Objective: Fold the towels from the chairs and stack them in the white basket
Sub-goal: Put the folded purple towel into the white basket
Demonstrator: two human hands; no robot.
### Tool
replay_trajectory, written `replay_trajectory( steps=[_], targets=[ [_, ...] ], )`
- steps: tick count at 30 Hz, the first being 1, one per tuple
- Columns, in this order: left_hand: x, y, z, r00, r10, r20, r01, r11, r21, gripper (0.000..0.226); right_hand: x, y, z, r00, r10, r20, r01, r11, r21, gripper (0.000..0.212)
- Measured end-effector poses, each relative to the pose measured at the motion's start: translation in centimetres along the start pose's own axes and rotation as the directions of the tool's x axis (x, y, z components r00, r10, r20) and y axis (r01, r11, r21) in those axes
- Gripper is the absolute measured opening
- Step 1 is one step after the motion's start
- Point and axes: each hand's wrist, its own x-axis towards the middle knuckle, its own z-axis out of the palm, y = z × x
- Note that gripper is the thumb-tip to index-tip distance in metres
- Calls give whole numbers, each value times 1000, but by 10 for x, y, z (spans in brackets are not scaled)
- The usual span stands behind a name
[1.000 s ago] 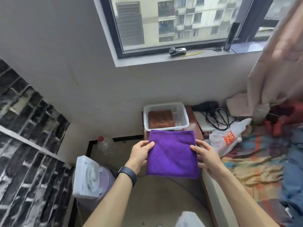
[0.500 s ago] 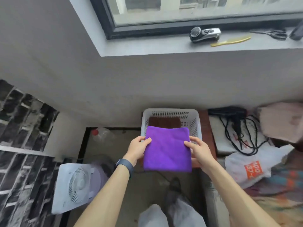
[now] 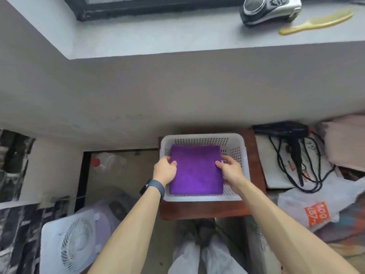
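A folded purple towel [image 3: 195,170] lies flat inside the white basket [image 3: 203,136], which stands on a small brown wooden table [image 3: 254,173]. My left hand [image 3: 165,171] grips the towel's left edge, thumb on top. My right hand [image 3: 230,171] grips its right edge the same way. The purple towel hides the brown towel seen earlier in the basket.
A white fan [image 3: 71,246] stands low on the left beside a plastic bottle [image 3: 104,162]. Right of the table lie a black hair dryer [image 3: 284,129] with cords and a white bag [image 3: 316,206]. A shaver [image 3: 268,8] and comb [image 3: 316,21] sit on the sill above.
Both hands have carried the purple towel forward and down into the basket, covering the brown towel. The view has moved closer to the wall and tilted down.
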Motion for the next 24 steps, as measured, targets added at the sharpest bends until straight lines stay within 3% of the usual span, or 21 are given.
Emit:
replay_trajectory(
  steps=[9,19,22,24],
  targets=[
    [11,11,9,992,-61,-106,96,923,372,33,16,6,11,996,-60,-73,49,989,-141,31],
    [9,8,9,988,69,-140,11,867,499,35,11,13,20,965,-221,-142,175,944,-281,42],
    [-1,0,14,934,268,-235,-80,799,596,49,3,24,20,871,-436,-224,316,849,-423,44],
    [-4,-10,17,847,486,-216,-224,695,683,58,-3,34,22,710,-673,-206,440,653,-616,42]
  ],
)
